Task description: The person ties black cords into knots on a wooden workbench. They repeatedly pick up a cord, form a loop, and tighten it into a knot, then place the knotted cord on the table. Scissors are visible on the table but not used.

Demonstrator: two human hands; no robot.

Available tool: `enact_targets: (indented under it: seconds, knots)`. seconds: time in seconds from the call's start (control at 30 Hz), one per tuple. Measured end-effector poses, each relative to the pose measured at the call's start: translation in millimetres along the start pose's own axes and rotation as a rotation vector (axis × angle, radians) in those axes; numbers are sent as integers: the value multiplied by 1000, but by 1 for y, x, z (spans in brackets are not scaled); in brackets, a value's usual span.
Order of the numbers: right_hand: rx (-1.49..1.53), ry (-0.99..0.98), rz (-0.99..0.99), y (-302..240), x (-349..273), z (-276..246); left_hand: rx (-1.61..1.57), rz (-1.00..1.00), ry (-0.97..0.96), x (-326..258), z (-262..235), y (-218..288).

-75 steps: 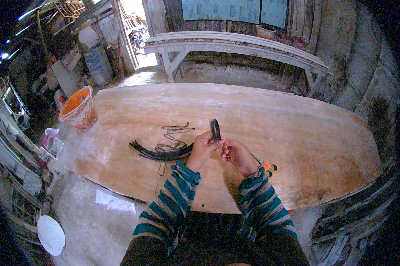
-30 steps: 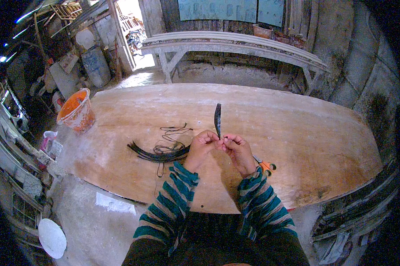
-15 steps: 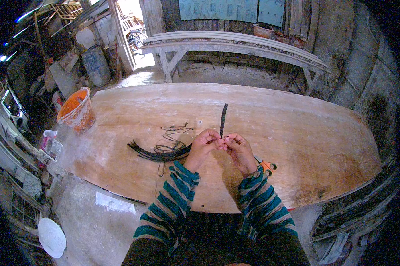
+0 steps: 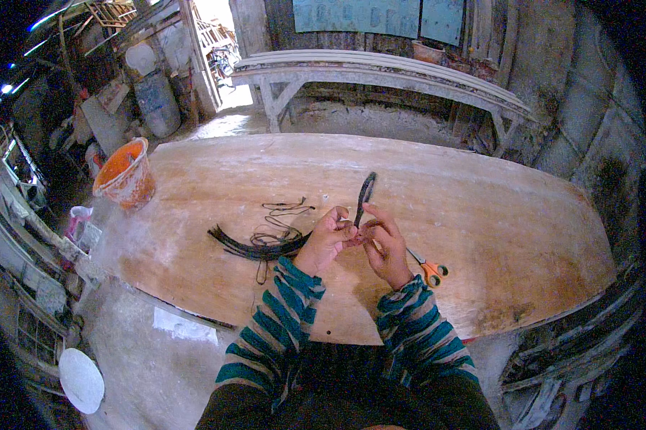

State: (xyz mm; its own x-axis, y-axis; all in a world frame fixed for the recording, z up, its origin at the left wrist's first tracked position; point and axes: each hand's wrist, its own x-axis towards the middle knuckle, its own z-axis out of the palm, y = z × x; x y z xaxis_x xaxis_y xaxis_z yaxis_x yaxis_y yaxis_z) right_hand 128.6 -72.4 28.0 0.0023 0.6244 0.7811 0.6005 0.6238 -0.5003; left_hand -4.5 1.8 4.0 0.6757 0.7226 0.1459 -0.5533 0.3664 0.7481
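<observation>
A narrow black strip (image 4: 366, 195) rises from between my fingertips above the wooden table, its upper part bent over like a slim loop. My left hand (image 4: 324, 240) pinches its lower end between thumb and fingers. Against the same lower end, my right hand (image 4: 384, 247) presses thumb and fingertips, with the index finger raised along the strip. Beside my left hand lies a bundle of black strips (image 4: 247, 246), partly hidden by that hand. A thin dark cord (image 4: 283, 226) is tangled just beyond the bundle. Orange-handled scissors (image 4: 432, 272) rest right of my right wrist, blades partly covered.
The broad wooden tabletop (image 4: 516, 236) has rounded ends. An orange bucket (image 4: 127, 175) crusted with white stands at its far left corner. Behind the table is a long whitish bench (image 4: 380, 75). A round white disc (image 4: 81, 380) sits low at the left.
The black strip has gone from nearly straight to bent over at the top. My right index finger has lifted toward it, while my left hand keeps its pinch.
</observation>
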Motion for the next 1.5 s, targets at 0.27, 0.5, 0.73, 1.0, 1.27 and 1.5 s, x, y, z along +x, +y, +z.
enact_targets:
  seconds: [0.27,0.5,0.73,1.0,1.27,1.5]
  knots:
    - [24,-177,26,0,2,-1,167,-74,15,-4,-3,11]
    - [39,-92,158,1,-4,4,148,-81,73,-1,-8,8]
    - [123,39,297,-6,-2,8,91,-25,28,-2,2,12]
    - [830,114,679,4,-3,16,536,176,22,1,0,6]
    - [1015,-35,978,21,-8,6,954,375,80,-2,6,-2]
    - [1215,42,1085,9,-5,5,844,424,84,-1,7,-8]
